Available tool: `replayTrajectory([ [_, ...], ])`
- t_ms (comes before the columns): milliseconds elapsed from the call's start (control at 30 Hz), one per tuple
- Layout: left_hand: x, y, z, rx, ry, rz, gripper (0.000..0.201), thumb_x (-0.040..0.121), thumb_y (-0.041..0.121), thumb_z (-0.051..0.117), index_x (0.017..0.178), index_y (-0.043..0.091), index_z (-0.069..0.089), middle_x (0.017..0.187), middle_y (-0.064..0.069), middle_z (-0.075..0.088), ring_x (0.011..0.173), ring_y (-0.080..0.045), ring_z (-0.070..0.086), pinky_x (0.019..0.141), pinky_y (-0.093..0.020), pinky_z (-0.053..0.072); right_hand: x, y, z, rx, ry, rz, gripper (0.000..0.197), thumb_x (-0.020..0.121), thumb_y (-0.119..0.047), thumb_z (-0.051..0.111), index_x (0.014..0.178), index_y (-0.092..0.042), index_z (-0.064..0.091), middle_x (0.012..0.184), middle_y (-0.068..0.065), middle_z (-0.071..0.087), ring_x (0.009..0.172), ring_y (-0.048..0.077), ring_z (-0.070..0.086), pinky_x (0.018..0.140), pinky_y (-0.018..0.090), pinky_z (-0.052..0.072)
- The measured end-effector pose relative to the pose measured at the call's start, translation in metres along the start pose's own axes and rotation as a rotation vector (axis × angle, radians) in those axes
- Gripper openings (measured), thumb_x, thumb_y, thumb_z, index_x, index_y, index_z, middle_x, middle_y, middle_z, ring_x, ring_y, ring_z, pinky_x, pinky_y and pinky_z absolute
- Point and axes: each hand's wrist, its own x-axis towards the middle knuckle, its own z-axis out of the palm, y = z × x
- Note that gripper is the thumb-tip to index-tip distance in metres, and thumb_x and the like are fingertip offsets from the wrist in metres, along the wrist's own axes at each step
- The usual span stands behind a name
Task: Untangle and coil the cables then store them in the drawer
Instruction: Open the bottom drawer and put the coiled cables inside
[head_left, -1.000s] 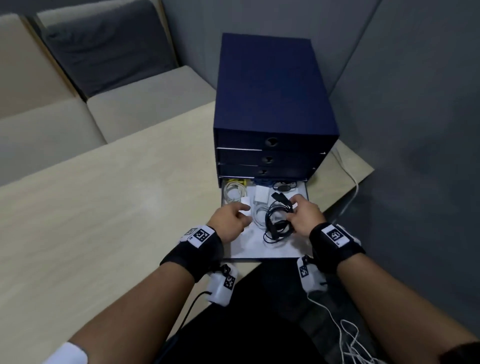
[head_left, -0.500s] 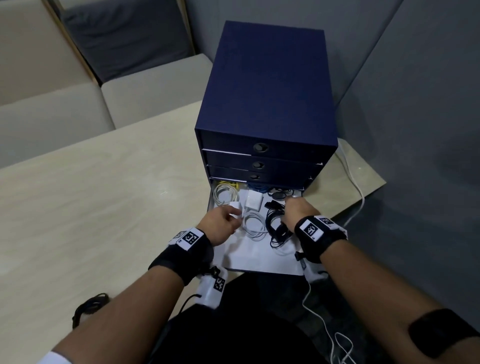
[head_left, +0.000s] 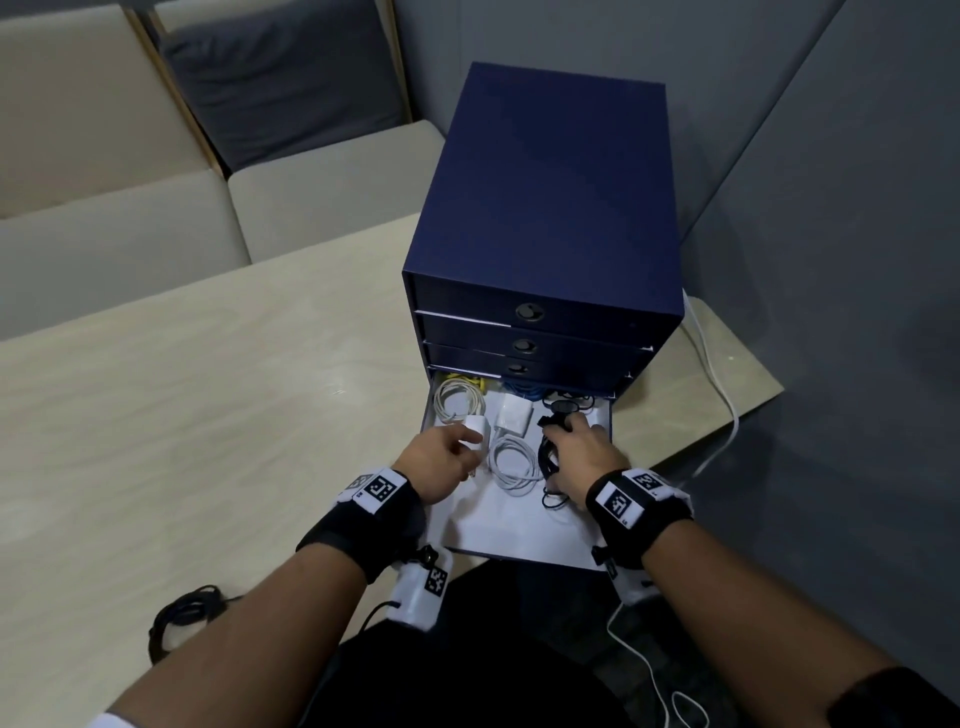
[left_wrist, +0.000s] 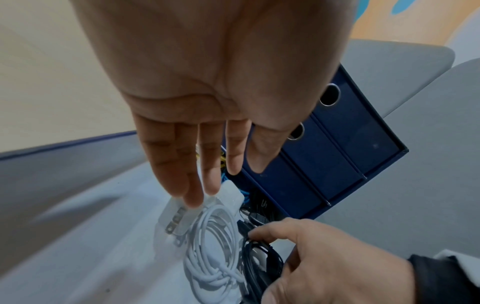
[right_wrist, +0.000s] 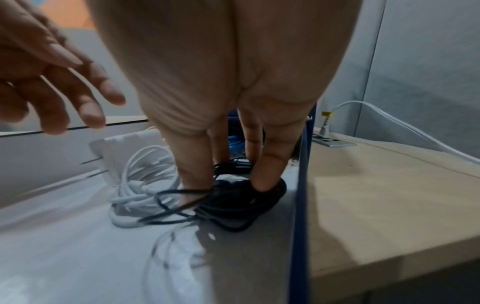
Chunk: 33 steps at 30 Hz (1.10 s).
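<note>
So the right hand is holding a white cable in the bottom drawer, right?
No. The cable in the right hand is a black cable, not white; the right wrist view shows it. It is in the bottom drawer.

Your table (head_left: 208, 415) showed a pale wood-grain top, smooth and matt. The drawer unit (head_left: 545, 171) on its far right looked like navy board with a fine, matt, cloth-like texture, and its round pulls (head_left: 529, 312) were ringed in dull metal. The open drawer (head_left: 519, 525) near you was lined in plain, pale, matt card or paper. In it, the white cable (head_left: 514, 462) had a smooth plastic sheath with a slight sheen. The white charger (head_left: 476, 425) was glossy plastic with bare metal prongs, and the black cable (right_wrist: 233, 203) looked matt and rubbery. The sofa cushions (head_left: 130, 244) at far left were woven cloth, and the wall panels (head_left: 831, 208) looked like grey felt. Your wristbands (head_left: 358, 530) were black cloth.
</note>
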Motion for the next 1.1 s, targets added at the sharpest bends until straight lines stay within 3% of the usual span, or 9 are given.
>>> replayTrajectory([
  [100,-0.005,-0.01,-0.009,-0.012,0.019,0.002,0.029,0.094,0.022,0.054,0.122,0.016,0.059,0.098,-0.008,0.07,0.088,-0.021,0.068,0.08,-0.03,0.051,-0.007,-0.017,-0.011,0.083,0.091,-0.016,0.056,0.082,-0.034,0.071,0.132,-0.022,0.049,0.143,0.004,0.034,0.13,0.028,0.033,0.095,0.043,0.046],
  [200,-0.02,-0.026,-0.026,-0.037,0.056,0.012,0.029,0.093,0.022,0.055,0.121,0.017,0.06,0.096,-0.006,0.069,0.086,-0.02,0.067,0.079,-0.03,0.051,-0.013,-0.053,-0.019,0.139,0.108,-0.138,0.042,0.085,-0.032,0.066,0.123,-0.02,0.053,0.128,0.004,0.046,0.12,0.027,0.044,0.091,0.038,0.046],
  [433,-0.088,-0.108,-0.096,-0.086,0.209,-0.037,0.026,0.092,0.018,0.056,0.117,0.018,0.061,0.092,0.001,0.067,0.085,-0.021,0.065,0.077,-0.03,0.05,-0.047,-0.186,0.002,0.221,-0.029,-0.432,0.036,0.087,-0.029,0.062,0.122,-0.02,0.059,0.119,0.001,0.059,0.108,0.019,0.055,0.09,0.031,0.045],
  [567,-0.131,-0.176,-0.132,-0.003,0.358,-0.167,0.031,0.089,0.021,0.062,0.12,0.02,0.062,0.109,0.0,0.065,0.092,-0.02,0.061,0.082,-0.027,0.045,-0.065,-0.248,0.035,0.182,-0.138,-0.506,0.037,0.086,-0.032,0.061,0.123,-0.024,0.059,0.119,-0.002,0.06,0.108,0.017,0.055,0.087,0.03,0.045],
  [667,-0.158,-0.214,-0.146,0.062,0.393,-0.265,0.039,0.085,0.019,0.064,0.124,0.02,0.059,0.12,-0.003,0.06,0.094,-0.019,0.058,0.083,-0.024,0.042,-0.07,-0.282,0.063,0.132,-0.192,-0.547,0.043,0.086,-0.034,0.065,0.126,-0.023,0.055,0.126,0.0,0.057,0.116,0.02,0.052,0.092,0.031,0.043],
  [800,-0.175,-0.247,-0.147,0.142,0.299,-0.364,0.05,0.085,0.022,0.066,0.133,0.02,0.052,0.13,-0.008,0.055,0.115,-0.025,0.055,0.09,-0.024,0.04,-0.07,-0.315,0.101,0.024,-0.236,-0.447,0.052,0.083,-0.041,0.069,0.128,-0.023,0.05,0.127,0.003,0.052,0.115,0.026,0.053,0.088,0.034,0.045],
  [867,-0.175,-0.258,-0.141,0.185,0.243,-0.38,0.054,0.085,0.022,0.066,0.136,0.019,0.049,0.129,-0.01,0.057,0.115,-0.026,0.055,0.092,-0.027,0.042,-0.07,-0.322,0.117,-0.016,-0.244,-0.386,0.048,0.082,-0.037,0.07,0.124,-0.02,0.051,0.123,0.005,0.049,0.109,0.03,0.055,0.082,0.034,0.045],
  [1000,-0.17,-0.268,-0.127,0.234,0.187,-0.338,0.051,0.081,0.014,0.067,0.13,0.016,0.053,0.12,-0.01,0.062,0.103,-0.026,0.06,0.086,-0.03,0.048,-0.07,-0.325,0.13,-0.039,-0.199,-0.372,0.024,0.087,-0.017,0.063,0.111,-0.015,0.059,0.117,0.009,0.052,0.101,0.033,0.058,0.074,0.031,0.045],
  [1100,-0.168,-0.27,-0.123,0.125,0.178,-0.32,0.035,0.078,0.009,0.069,0.111,0.015,0.061,0.102,-0.011,0.068,0.078,-0.025,0.065,0.076,-0.033,0.056,-0.068,-0.32,0.126,0.038,-0.188,-0.344,0.017,0.087,-0.011,0.058,0.102,-0.015,0.066,0.11,0.009,0.062,0.095,0.029,0.06,0.074,0.028,0.046],
])
